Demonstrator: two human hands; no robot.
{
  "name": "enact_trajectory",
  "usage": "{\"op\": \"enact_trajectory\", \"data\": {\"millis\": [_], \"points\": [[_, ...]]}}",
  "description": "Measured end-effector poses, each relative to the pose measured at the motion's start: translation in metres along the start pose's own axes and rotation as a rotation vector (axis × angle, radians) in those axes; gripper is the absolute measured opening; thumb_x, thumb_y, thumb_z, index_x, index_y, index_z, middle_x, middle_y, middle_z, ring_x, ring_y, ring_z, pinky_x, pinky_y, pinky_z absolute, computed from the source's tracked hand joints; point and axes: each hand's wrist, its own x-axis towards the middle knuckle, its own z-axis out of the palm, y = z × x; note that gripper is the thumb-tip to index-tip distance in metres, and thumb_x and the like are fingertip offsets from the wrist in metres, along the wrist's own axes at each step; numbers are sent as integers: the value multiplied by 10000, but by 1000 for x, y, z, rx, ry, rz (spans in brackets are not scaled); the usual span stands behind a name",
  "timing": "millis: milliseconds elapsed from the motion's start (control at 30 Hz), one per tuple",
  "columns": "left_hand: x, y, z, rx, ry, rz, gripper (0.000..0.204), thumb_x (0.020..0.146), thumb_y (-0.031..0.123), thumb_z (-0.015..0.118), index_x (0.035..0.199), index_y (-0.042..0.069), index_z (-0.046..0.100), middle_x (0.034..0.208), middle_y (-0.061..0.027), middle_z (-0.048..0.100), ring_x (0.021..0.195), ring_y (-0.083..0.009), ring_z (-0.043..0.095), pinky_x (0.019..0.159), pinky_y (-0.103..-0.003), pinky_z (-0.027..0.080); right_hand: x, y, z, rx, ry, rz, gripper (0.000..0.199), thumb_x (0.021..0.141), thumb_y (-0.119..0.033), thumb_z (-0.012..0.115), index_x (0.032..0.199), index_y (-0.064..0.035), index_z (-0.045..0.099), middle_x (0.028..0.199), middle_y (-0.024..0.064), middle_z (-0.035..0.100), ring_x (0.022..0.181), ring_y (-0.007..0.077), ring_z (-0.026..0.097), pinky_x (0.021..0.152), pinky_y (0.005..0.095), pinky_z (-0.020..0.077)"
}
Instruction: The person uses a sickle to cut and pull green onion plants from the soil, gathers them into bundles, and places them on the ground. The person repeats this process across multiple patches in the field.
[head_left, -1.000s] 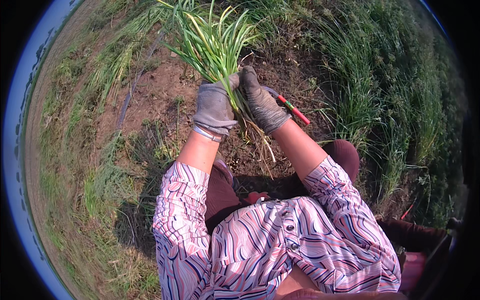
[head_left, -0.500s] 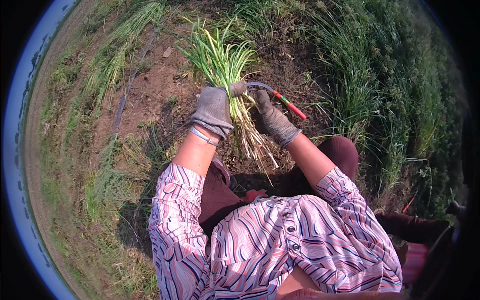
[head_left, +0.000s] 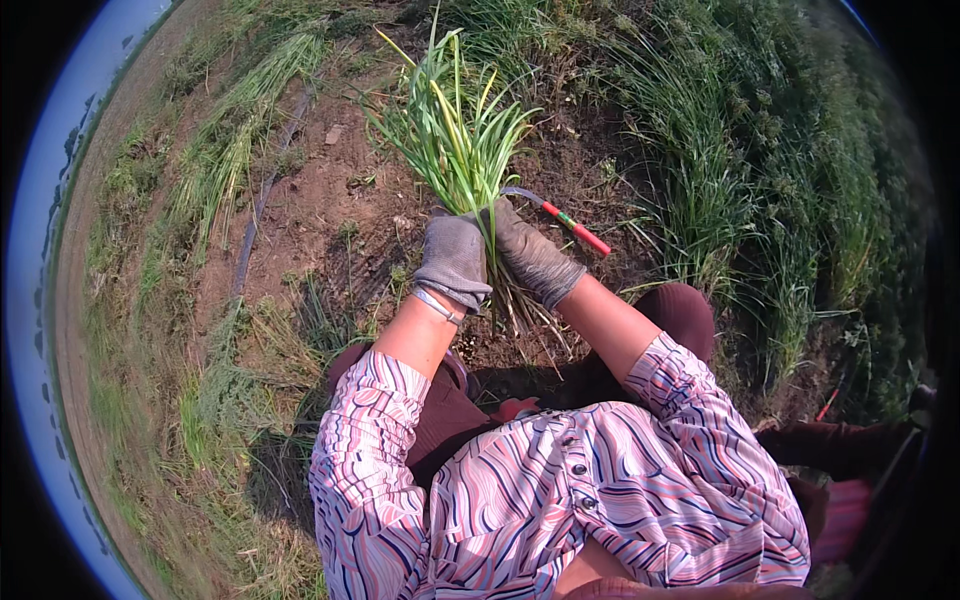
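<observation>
A bunch of long, flat green leaves with pale stem ends, looking like garlic chives (head_left: 465, 150), stands nearly upright before me. My left hand (head_left: 452, 258), in a grey work glove, is closed round its left side. From the right, my right hand (head_left: 532, 255), in a browner, soiled glove, is closed on the same bunch. Both hands meet around the stems, and the gloves hide part of the lower stalks. Just beyond my right hand lies a sickle (head_left: 588, 238) with a red handle and a thin curved blade.
Tall green plants (head_left: 700, 170) grow densely on the right. A dark strip, perhaps a hose (head_left: 250, 225), runs over the bare soil (head_left: 325, 185) at left, near flattened cut leaves (head_left: 225, 150). Another person's dark-clothed leg (head_left: 830, 450) shows at lower right.
Both hands have come closer together and lower on the picture. My right hand has moved from beside the stem ends up against the bunch, which now stands more upright.
</observation>
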Motion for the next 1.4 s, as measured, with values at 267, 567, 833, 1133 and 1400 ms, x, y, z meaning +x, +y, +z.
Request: {"op": "enact_trajectory", "data": {"millis": [267,567,833,1133,1400], "points": [[-17,40,31,866,-410,80,318,1049,266,735,1279,49,767,1120,-84,803,1006,-174,742,902,-353,585,-6,3,-39,-401,-307,-246,284,1095,-287,607,929,-58,627,842,-31,627,870,110,651,807,272,562],[0,54,17,996,-425,-263,455,1049,406,748,1287,19,736,1132,-45,775,995,-155,691,915,-366,550,-38,-21,-40,-142,-108,335,229,910,-116,795,1105,-17,728,856,71,753,702,175,724,631,318,614],[-22,29,60,600,-249,26,696,1083,523,673,1439,-69,592,1456,-123,666,1368,-208,585,1194,-345,415,-35,-52,-40,350,332,454,168,980,-197,768,1017,-41,720,797,73,709,623,194,668,559,375,574],[-18,14,85,905,-101,61,456,1062,252,667,1432,-14,662,1315,-91,768,1188,-156,687,1061,-316,515,-27,-16,-51,212,320,252,339,1039,-351,718,1234,-80,658,837,4,624,689,114,575,591,310,476],[-11,21,73,600,-112,-106,551,1072,175,705,1526,-90,542,1415,-121,700,1219,-174,676,1048,-328,550,-43,-48,-63,422,177,433,205,962,-250,786,1016,-71,700,714,16,639,560,146,616,513,302,517]]}}
